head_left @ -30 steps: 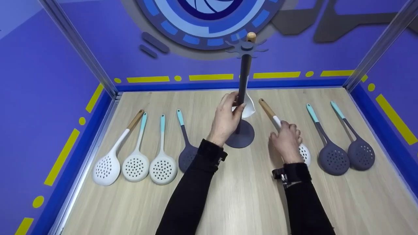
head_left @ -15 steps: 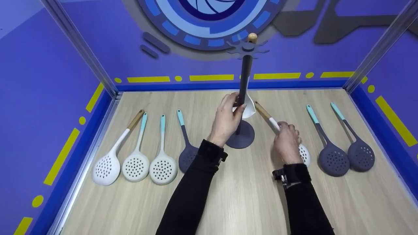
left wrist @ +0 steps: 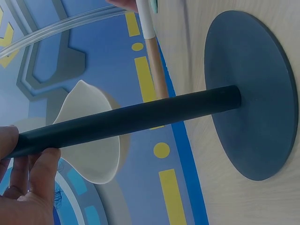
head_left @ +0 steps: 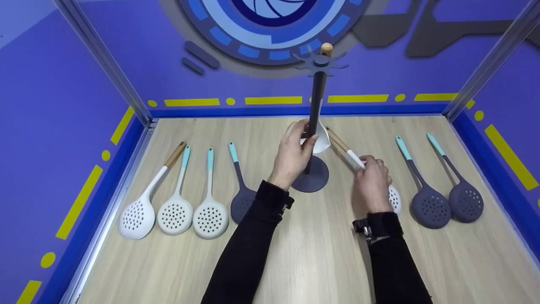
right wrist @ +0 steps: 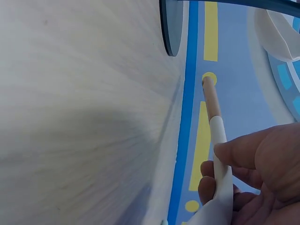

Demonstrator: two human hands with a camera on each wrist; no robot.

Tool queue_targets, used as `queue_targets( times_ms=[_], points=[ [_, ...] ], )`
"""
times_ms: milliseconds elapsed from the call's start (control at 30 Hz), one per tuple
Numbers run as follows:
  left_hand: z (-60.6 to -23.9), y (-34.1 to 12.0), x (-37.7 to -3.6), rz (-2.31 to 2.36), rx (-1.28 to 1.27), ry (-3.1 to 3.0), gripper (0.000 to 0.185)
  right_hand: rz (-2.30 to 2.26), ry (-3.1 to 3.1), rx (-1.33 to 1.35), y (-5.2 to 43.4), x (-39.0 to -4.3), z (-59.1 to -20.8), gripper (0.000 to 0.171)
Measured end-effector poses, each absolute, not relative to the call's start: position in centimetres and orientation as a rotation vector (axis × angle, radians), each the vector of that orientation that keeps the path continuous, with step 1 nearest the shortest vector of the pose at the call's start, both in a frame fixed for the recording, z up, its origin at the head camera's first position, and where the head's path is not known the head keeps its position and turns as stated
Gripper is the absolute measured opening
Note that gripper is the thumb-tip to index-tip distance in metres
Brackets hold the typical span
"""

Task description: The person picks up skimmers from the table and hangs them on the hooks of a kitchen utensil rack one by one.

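A dark utensil stand (head_left: pixel 310 177) stands upright mid-table, with a round base and a hooked top. My left hand (head_left: pixel 291 152) grips its pole (left wrist: pixel 140 117), thumb and fingers on either side. Behind the pole hangs a white ladle (head_left: pixel 322 142) with a wooden handle end. To the right of the stand, my right hand (head_left: pixel 373 182) pinches the white shaft of a skimmer (right wrist: pixel 223 185) between thumb and fingers. Its wooden handle (head_left: pixel 338 140) slants up toward the stand, and its holed head (head_left: pixel 394 200) is partly hidden by the hand. The handle appears raised off the table.
Left of the stand lie a white wooden-handled skimmer (head_left: pixel 137 219), two pale skimmers (head_left: pixel 175 215) with mint handles and a dark skimmer (head_left: pixel 242 204), partly covered by my left arm. Two dark skimmers (head_left: pixel 431 207) lie at the right. Blue panels (head_left: pixel 253 84) enclose the table.
The handle end of the skimmer in my right hand has swung left toward the stand. My right hand has shifted slightly to the right. My left hand has kept its place on the pole.
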State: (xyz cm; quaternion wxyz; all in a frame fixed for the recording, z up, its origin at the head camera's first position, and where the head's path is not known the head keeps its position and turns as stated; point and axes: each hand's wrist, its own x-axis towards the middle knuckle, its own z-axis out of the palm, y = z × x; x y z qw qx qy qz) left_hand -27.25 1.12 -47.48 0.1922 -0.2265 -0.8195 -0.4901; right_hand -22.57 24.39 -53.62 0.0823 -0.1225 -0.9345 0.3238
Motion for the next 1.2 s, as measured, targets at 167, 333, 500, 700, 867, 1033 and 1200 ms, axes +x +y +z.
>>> queue_targets(
  times_ms=[167, 333, 500, 700, 867, 1033, 1200],
  points=[
    [-47.5, 1.1, -27.3, -1.375, -0.637, -2.308, 0.039, 0.964, -2.765, -0.362, 24.5, -22.6, -53.4, 0.035],
    [-47.6, 1.1, -27.3, -1.376, -0.637, -2.301, 0.039, 0.958, -2.734, -0.344, 24.7, -22.7, -53.1, 0.035],
    [-47.5, 1.1, -27.2, -1.391, -0.633, -2.306, 0.039, 0.978, -2.674, -0.34, 24.7, -22.8, -52.6, 0.035],
    [-47.5, 1.1, -27.2, -1.375, -0.619, -2.322, 0.04, 0.985, -2.616, -0.341, 24.6, -22.8, -51.9, 0.036],
    [-47.5, 1.1, -27.2, -1.362, -0.615, -2.329, 0.04, 0.996, -2.563, -0.328, 24.6, -22.7, -51.3, 0.036],
    [-47.4, 1.1, -27.2, -1.356, -0.617, -2.329, 0.039, 1.007, -2.483, -0.293, 24.7, -22.7, -50.7, 0.035],
    [-47.4, 1.2, -27.2, -1.351, -0.617, -2.332, 0.039, 1.009, -2.462, -0.283, 24.6, -22.6, -50.0, 0.035]
  ],
)
